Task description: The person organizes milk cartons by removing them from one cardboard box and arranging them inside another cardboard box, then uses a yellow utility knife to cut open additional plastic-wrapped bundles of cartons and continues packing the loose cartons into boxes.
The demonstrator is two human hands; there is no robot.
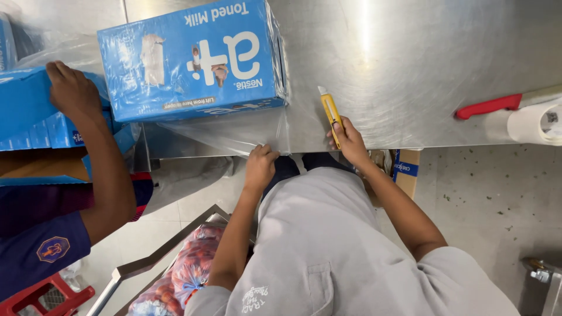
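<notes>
Fingers [342, 130] of the right hand [350, 142] are closing around the handle of a yellow utility knife [329, 111], its blade end pointing away across the steel table [410, 64], at the table's near edge. The left hand [259, 165] is pinching, with fingers curled shut, the loose clear plastic wrap [234, 131] trailing from a blue carton [193, 58] that is sitting on the table well to the left of the knife; the wrap is stretching from the carton's near side down to the table edge. A co-worker's hand [71, 89], belonging to a person in a dark blue sleeve, is resting on a stack of blue cartons [29, 111] at far left. A red handle [489, 106] and a white roll [535, 123] are lying at the table's right end. Below the table, a bag of reddish produce [187, 266] is sitting in a metal tray [140, 266], and a red stool [47, 295] is standing on the floor.
</notes>
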